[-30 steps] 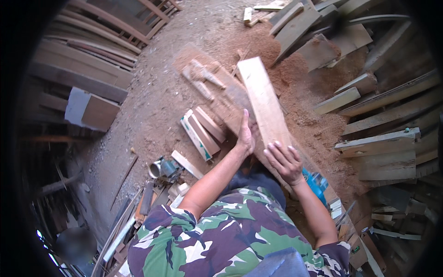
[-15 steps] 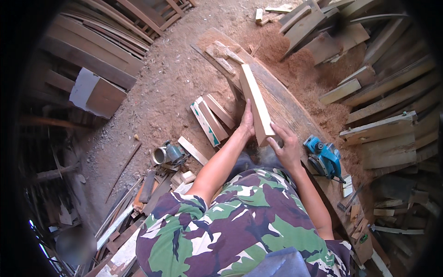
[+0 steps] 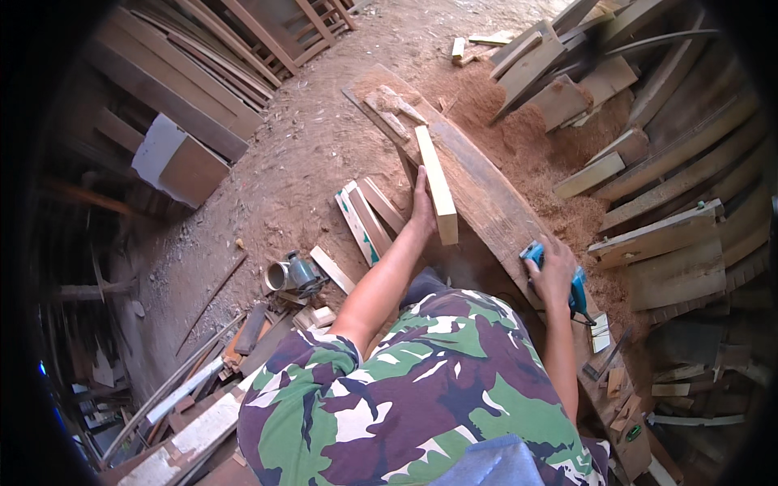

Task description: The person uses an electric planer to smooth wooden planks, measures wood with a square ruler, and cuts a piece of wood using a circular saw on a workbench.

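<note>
Pale wood, a short plank [image 3: 436, 185], stood on edge on the long board [image 3: 486, 206] at centre frame, the left hand [image 3: 421, 212] clasped against its near end. The right hand [image 3: 553, 271], right of centre, seemingly gripped a blue power tool [image 3: 577, 290] beside the sawdust [image 3: 519, 130].

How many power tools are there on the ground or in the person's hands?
2. A blue handheld power tool sits under the right hand on the long wooden plank. A grey round-bodied power tool lies on the dirt floor, left. Others may hide among the scrap wood.
</note>
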Tool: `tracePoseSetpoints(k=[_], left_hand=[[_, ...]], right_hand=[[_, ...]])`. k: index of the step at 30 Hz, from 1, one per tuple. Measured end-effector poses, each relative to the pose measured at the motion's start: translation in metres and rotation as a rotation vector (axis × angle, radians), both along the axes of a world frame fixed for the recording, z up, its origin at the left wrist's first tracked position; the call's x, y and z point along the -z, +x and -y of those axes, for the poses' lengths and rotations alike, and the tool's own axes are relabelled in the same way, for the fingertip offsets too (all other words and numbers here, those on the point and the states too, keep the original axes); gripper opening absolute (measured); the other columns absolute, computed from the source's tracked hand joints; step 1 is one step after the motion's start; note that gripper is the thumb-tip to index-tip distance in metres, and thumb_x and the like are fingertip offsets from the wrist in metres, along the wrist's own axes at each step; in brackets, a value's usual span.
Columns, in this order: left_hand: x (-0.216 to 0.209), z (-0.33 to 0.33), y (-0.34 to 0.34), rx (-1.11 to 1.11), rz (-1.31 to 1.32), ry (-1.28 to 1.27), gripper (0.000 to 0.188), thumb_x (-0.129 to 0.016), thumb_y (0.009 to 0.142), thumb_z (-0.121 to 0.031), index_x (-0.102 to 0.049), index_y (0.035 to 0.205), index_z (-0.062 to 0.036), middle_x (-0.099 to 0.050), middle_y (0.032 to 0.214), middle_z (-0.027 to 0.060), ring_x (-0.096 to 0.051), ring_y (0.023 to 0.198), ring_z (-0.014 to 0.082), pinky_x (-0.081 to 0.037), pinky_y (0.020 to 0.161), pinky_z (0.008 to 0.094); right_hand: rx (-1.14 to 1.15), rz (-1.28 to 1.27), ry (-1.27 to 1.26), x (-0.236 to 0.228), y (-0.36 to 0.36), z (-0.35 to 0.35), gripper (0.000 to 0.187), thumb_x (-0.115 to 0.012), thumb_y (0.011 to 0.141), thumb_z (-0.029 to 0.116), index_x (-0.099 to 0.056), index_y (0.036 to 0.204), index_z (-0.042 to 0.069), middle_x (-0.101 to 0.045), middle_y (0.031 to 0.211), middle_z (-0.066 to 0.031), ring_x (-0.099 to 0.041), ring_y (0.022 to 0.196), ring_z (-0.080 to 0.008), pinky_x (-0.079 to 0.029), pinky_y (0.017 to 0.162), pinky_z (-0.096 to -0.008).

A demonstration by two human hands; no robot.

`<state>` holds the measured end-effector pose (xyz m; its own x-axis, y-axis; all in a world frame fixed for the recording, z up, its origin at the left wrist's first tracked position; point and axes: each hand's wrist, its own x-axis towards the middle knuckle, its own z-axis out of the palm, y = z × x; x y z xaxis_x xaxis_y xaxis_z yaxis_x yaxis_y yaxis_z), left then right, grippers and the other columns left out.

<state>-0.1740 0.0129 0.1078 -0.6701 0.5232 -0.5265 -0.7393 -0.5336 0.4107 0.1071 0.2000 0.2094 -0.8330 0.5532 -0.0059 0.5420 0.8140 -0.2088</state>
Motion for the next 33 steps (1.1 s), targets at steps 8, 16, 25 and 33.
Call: tracePoseSetpoints(k=[8, 16, 25, 33], left_hand=[[0.032, 0.0, 0.001, 0.037, 0.199, 0.188, 0.101, -0.059, 0.086, -0.086, -0.052, 0.121, 0.0084, -0.06, 0.084, 0.0144, -0.062, 0.064, 0.0242, -0.058, 0.056, 0.0346], [0.021, -0.011, 0.086, 0.041, 0.023, -0.031, 0.111, -0.068, 0.077, -0.087, -0.042, 0.129, 0.0076, -0.052, 0.099, 0.0164, -0.056, 0.071, 0.0221, -0.056, 0.062, 0.0336], [-0.003, -0.03, 0.143, 0.061, -0.14, -0.279, 0.084, -0.064, 0.081, -0.085, -0.052, 0.109, -0.0062, -0.06, 0.077, 0.0065, -0.063, 0.055, 0.0143, -0.059, 0.05, 0.0285], [-0.022, -0.044, 0.153, 0.084, -0.253, -0.441, 0.098, -0.058, 0.085, -0.079, -0.039, 0.146, -0.0056, -0.064, 0.105, 0.0144, -0.071, 0.079, 0.021, -0.063, 0.059, 0.0331]], right_hand=[[0.2, -0.189, -0.288, 0.06, 0.135, -0.092, 0.073, -0.08, 0.089, 0.04, -0.054, 0.15, 0.007, -0.065, 0.132, -0.0218, -0.061, 0.121, -0.0402, -0.048, 0.106, -0.0494], [0.291, -0.355, -0.495, 0.081, 0.227, -0.116, 0.044, -0.076, 0.094, 0.023, -0.068, 0.13, 0.0, -0.071, 0.122, -0.0205, -0.065, 0.116, -0.0375, -0.048, 0.105, -0.0451], [0.057, -0.418, -0.641, 0.063, 0.194, -0.118, 0.041, -0.072, 0.098, 0.028, -0.07, 0.128, 0.0, -0.072, 0.122, -0.0203, -0.068, 0.113, -0.0365, -0.049, 0.102, -0.045], [0.357, -0.274, -0.402, 0.063, 0.237, -0.156, 0.035, -0.07, 0.099, 0.024, -0.07, 0.125, 0.001, -0.071, 0.116, -0.0187, -0.069, 0.105, -0.0332, -0.053, 0.094, -0.0428]])
